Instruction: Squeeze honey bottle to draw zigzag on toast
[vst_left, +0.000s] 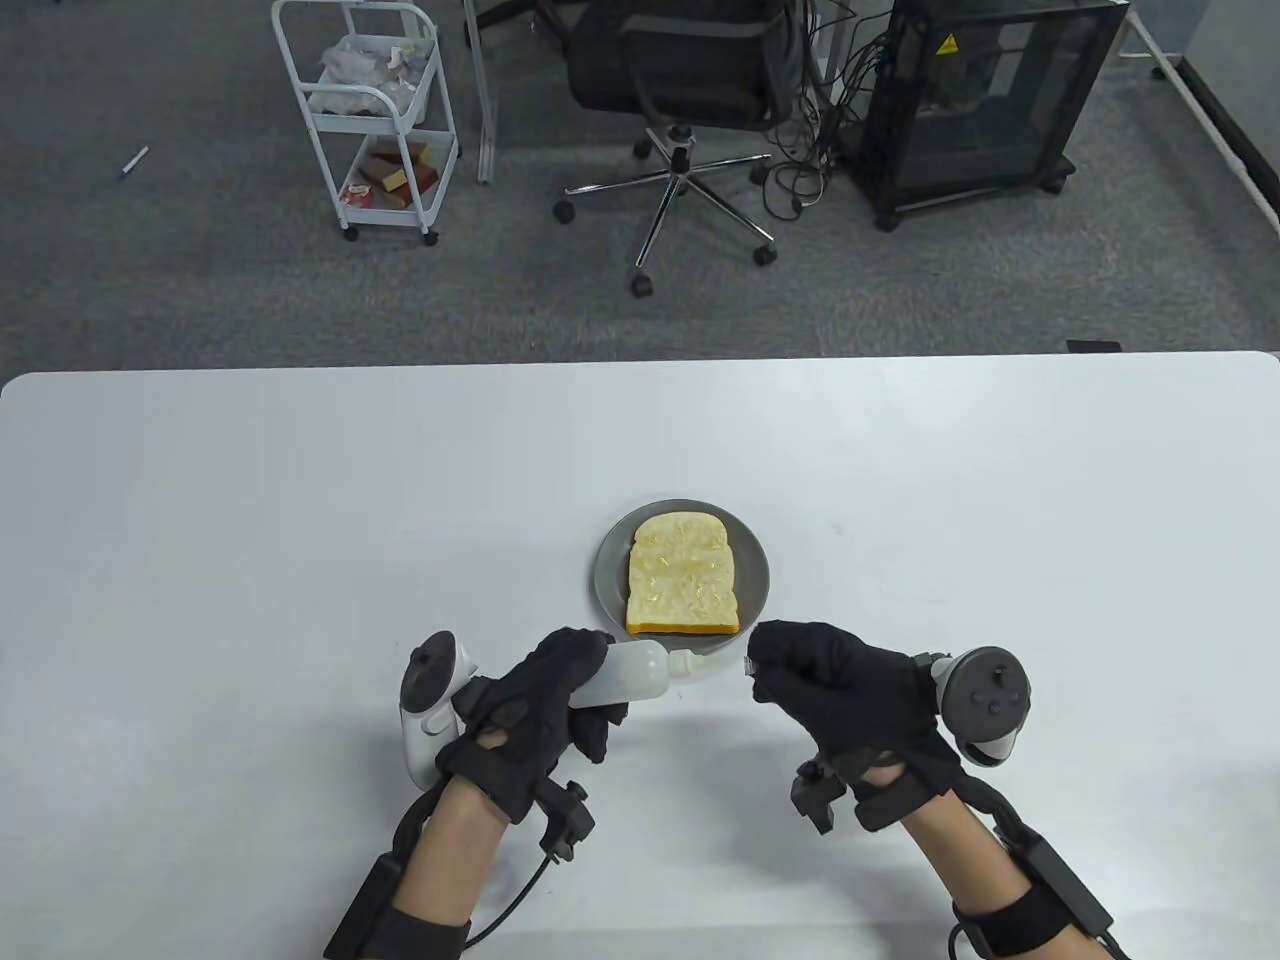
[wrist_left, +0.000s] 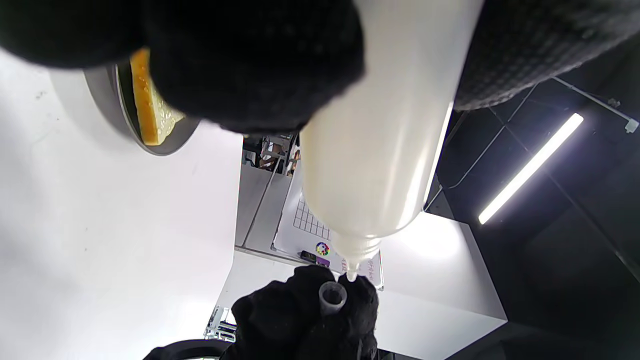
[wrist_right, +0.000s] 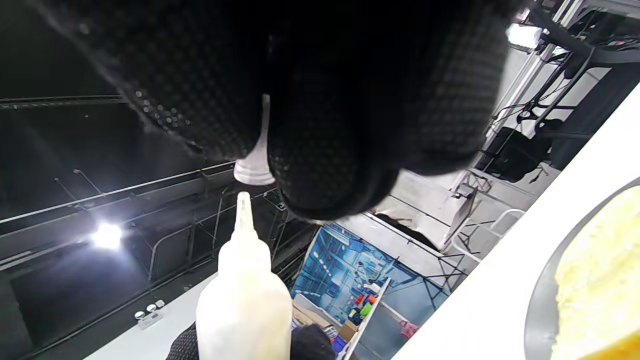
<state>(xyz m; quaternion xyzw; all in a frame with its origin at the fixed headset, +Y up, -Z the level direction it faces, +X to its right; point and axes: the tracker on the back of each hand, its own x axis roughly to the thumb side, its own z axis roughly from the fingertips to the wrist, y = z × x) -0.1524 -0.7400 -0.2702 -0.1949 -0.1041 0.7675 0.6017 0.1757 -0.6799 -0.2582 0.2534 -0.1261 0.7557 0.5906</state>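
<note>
White table (vst_left: 250, 520); grey carpet (vst_left: 150, 280) beyond

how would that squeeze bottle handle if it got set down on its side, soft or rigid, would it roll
Probably soft: the squeeze bottle looks like thin translucent plastic in the left hand. Its round body would likely roll on the smooth table. With the cap pinched off in the right hand, it might dribble.

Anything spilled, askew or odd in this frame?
Nothing stands out. The toast lies flat on the gray plate, the left hand holds the honey bottle sideways, the right hand pinches its cap just off the nozzle. No drips on the table.
</note>
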